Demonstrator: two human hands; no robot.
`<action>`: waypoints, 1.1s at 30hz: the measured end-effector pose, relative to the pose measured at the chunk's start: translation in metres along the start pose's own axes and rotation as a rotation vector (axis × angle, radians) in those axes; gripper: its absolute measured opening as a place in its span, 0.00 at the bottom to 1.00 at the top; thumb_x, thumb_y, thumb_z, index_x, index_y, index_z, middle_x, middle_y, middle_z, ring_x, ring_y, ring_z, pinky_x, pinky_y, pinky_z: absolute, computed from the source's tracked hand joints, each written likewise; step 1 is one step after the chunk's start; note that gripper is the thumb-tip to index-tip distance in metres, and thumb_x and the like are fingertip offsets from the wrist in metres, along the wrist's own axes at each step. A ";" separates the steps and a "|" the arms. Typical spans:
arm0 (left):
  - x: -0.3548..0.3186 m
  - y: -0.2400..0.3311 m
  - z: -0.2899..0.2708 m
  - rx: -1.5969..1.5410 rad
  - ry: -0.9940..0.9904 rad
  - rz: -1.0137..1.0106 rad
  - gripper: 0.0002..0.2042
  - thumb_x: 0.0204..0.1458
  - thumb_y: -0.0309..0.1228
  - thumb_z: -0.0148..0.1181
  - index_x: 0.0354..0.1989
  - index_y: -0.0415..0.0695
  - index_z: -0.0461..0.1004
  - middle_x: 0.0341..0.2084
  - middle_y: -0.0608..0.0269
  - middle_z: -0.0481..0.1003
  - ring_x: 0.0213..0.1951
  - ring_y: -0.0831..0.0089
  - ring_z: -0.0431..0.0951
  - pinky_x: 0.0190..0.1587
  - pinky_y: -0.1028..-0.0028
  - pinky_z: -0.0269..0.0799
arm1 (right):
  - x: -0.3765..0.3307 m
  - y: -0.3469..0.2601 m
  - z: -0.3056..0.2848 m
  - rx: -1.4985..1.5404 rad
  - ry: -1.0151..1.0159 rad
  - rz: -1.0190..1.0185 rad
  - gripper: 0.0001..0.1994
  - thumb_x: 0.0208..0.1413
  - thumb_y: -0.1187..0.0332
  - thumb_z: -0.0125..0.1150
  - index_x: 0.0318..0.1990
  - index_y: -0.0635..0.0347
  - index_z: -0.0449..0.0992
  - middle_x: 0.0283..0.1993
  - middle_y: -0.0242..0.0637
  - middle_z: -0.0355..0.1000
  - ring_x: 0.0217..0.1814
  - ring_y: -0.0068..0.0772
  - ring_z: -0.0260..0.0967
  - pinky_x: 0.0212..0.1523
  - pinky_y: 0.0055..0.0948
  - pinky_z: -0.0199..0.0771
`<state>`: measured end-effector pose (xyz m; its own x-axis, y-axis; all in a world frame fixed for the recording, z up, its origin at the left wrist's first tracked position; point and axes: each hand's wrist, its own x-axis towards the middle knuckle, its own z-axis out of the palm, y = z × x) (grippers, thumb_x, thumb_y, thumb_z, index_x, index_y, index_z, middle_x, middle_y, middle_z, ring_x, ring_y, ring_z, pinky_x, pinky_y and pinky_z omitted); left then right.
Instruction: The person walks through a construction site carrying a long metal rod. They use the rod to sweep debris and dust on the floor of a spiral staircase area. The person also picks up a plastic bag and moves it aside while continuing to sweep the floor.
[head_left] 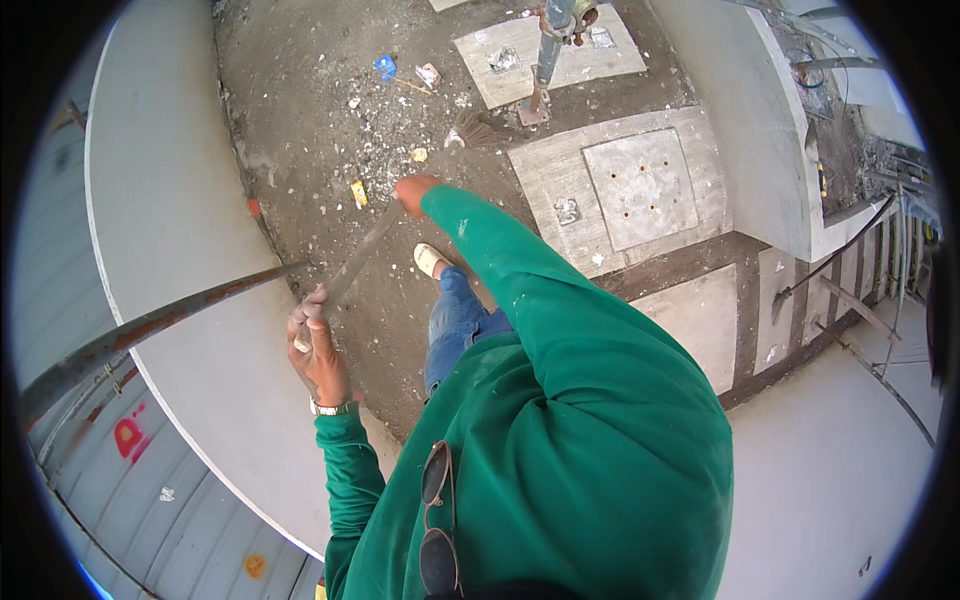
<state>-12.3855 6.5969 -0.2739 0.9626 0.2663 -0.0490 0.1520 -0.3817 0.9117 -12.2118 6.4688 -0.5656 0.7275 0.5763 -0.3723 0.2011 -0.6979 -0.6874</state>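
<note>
A long-handled broom (362, 256) slants across the view, its bristles (480, 131) spread on the dusty floor at the far end. My right hand (412, 194) is closed around the lower part of the handle, with the arm stretched forward. Nearer to me, my left hand (320, 362) has its fingers curled around the handle's top end; a watch sits on that wrist. Beside the bristles lies a patch of pale rubble and debris (390, 150). A yellow packet (359, 193) and a blue scrap (385, 67) lie within this litter.
A low grey wall (165, 150) runs along the left, with a rusty pipe (190, 310) crossing it. A steel prop (549, 55) stands on a base plate ahead. Pale concrete slabs (640, 190) lie to the right, beside another wall (740, 130).
</note>
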 end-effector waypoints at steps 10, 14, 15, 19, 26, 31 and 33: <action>-0.034 -0.006 -0.018 0.173 0.020 -0.140 0.36 0.51 0.53 0.64 0.61 0.40 0.65 0.56 0.50 0.71 0.59 0.57 0.71 0.57 0.59 0.68 | -0.066 0.002 -0.055 0.048 0.301 -0.291 0.26 0.39 0.56 0.75 0.48 0.53 0.80 0.55 0.43 0.73 0.53 0.50 0.71 0.58 0.42 0.66; -0.067 -0.104 0.026 0.184 0.071 -0.491 0.27 0.54 0.45 0.63 0.55 0.38 0.70 0.49 0.48 0.76 0.50 0.58 0.78 0.53 0.63 0.73 | -0.135 -0.023 -0.108 0.374 0.399 -0.459 0.11 0.52 0.62 0.69 0.35 0.60 0.78 0.50 0.43 0.76 0.49 0.46 0.71 0.54 0.42 0.68; -0.067 -0.116 0.043 0.123 0.025 -0.461 0.27 0.53 0.44 0.64 0.55 0.38 0.70 0.49 0.47 0.75 0.51 0.58 0.77 0.53 0.63 0.72 | -0.150 -0.040 -0.123 0.413 0.352 -0.473 0.10 0.53 0.64 0.68 0.35 0.61 0.77 0.46 0.43 0.76 0.48 0.44 0.72 0.51 0.39 0.69; -0.025 -0.090 0.086 0.057 -0.028 -0.098 0.32 0.50 0.45 0.66 0.61 0.42 0.65 0.57 0.47 0.68 0.60 0.55 0.69 0.60 0.59 0.65 | -0.182 -0.100 -0.166 0.528 0.307 -0.554 0.12 0.56 0.64 0.66 0.31 0.63 0.73 0.35 0.40 0.74 0.40 0.36 0.71 0.43 0.32 0.69; 0.053 -0.104 0.117 0.079 -0.011 0.140 0.25 0.47 0.44 0.68 0.51 0.46 0.69 0.50 0.53 0.71 0.56 0.53 0.69 0.57 0.58 0.66 | -0.163 -0.203 -0.188 0.730 -0.096 -0.815 0.20 0.56 0.54 0.64 0.23 0.57 0.65 0.21 0.32 0.62 0.26 0.28 0.59 0.36 0.32 0.56; 0.062 -0.115 0.084 -0.008 0.088 0.124 0.15 0.45 0.38 0.68 0.36 0.43 0.75 0.37 0.55 0.77 0.44 0.53 0.75 0.47 0.59 0.71 | -0.125 -0.240 -0.225 0.764 -0.482 -0.932 0.18 0.50 0.56 0.69 0.25 0.56 0.67 0.20 0.31 0.63 0.24 0.29 0.61 0.41 0.38 0.61; 0.047 -0.139 0.082 0.013 0.234 0.080 0.14 0.44 0.36 0.67 0.35 0.42 0.75 0.37 0.53 0.77 0.44 0.52 0.75 0.47 0.59 0.72 | -0.112 -0.257 -0.221 0.733 -0.430 -0.826 0.15 0.50 0.59 0.70 0.28 0.58 0.69 0.22 0.33 0.66 0.27 0.31 0.65 0.47 0.44 0.65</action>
<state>-12.3429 6.5896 -0.4368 0.8937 0.4322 0.1202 0.0818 -0.4204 0.9036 -12.1999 6.4895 -0.2098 0.2454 0.9313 0.2693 -0.0189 0.2824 -0.9591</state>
